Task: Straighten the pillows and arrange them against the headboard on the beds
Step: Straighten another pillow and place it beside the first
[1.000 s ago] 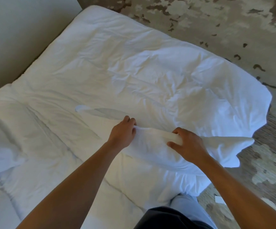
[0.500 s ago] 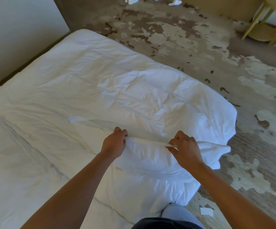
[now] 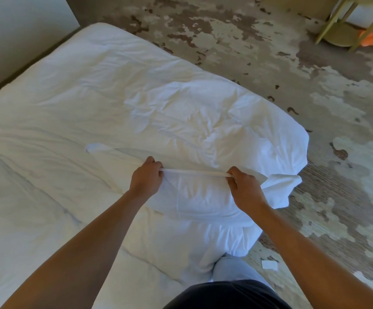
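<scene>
A white pillow in a loose white case lies near the bed's right edge, its far corners sticking out left and right. My left hand pinches the case's top edge on the left. My right hand pinches the same edge on the right. The strip of fabric between the two hands is pulled taut. The bed is covered by a rumpled white duvet. No headboard is in view.
A pale wall runs along the bed's far left side. Patchy brown and cream carpet lies to the right. A yellow-legged stool stands at the top right. A small white paper scrap lies on the floor by my leg.
My view has tilted up toward the room, revealing the stool. Both hands have pulled apart slightly, stretching the pillowcase edge tight between them.
</scene>
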### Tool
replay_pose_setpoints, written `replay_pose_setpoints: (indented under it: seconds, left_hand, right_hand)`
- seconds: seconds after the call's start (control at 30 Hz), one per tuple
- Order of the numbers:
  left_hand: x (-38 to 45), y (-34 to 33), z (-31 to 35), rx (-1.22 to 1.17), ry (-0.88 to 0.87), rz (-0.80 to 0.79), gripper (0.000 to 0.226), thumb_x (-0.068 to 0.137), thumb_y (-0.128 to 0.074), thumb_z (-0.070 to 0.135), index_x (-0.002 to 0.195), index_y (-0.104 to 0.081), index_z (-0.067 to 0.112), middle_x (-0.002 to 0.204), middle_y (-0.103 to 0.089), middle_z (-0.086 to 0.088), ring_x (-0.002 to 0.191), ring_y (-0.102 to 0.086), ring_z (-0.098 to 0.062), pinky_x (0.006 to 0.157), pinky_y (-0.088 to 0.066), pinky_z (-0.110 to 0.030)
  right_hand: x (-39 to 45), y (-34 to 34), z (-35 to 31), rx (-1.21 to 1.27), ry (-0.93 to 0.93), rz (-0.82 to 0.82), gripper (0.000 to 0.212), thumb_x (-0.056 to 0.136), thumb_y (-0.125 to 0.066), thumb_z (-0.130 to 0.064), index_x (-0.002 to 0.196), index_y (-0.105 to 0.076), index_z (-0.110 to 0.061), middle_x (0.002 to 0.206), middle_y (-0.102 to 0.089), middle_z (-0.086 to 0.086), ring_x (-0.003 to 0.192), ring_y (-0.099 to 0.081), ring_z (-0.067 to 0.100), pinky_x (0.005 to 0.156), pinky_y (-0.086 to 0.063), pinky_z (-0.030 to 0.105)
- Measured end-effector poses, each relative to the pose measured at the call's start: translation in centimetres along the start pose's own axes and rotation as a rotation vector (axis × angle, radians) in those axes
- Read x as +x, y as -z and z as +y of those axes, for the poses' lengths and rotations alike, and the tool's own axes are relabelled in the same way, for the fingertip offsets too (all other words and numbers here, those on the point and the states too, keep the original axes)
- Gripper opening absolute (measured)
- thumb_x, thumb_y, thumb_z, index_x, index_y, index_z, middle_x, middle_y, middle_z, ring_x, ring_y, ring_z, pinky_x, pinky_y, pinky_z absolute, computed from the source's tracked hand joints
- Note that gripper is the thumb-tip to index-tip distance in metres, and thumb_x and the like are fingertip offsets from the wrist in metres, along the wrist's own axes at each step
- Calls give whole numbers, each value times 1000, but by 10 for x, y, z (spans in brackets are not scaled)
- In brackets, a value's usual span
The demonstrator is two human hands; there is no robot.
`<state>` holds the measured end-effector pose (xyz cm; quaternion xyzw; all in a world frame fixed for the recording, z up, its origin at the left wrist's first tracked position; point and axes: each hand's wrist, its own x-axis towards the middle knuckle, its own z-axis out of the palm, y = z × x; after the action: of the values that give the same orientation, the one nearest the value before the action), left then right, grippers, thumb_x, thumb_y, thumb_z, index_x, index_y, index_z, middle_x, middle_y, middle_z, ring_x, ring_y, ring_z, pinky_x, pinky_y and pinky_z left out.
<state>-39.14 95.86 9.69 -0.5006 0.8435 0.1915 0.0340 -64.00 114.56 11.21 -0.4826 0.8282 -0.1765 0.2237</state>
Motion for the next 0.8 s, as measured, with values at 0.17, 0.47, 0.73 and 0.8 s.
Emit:
replay_pose_setpoints:
  seconds: [0.17,0.47,0.73,0.8]
  left_hand:
    - [2,3,-4,-14,-60,0,10,94,-55,17,96,-64,13,108,-60,-5,93,-64,-32,67,-40,-31]
    - [2,-5,-5,22,17,-26,23,97,-49,19,105,-70,18,108,-67,-5,103,-64,-32,75,-50,-37]
    - [-19,21,12,-30,68,110,21,99,-47,17,86,-63,12,88,-70,-9,86,-64,-35,63,-43,-35]
    - [-25,37,15,-51,78,141,21,99,-48,16,88,-66,11,88,-71,-11,87,-65,-36,67,-48,-38]
  right_hand:
    - [-2,-1,3,-69,-5,-26,15,104,-56,-27,93,-55,-17,63,-56,-7,58,-58,22,53,-38,30]
    - [0,-6,-2,-141,27,-84,29,100,-61,-47,105,-72,-20,97,-73,2,91,-73,26,79,-54,33]
    - [8,12,2,26,161,129,12,97,-71,-25,96,-79,-16,80,-74,3,72,-71,29,65,-51,31]
    - [13,21,-5,53,210,171,8,94,-74,-20,90,-78,-15,74,-72,3,67,-69,29,63,-45,27]
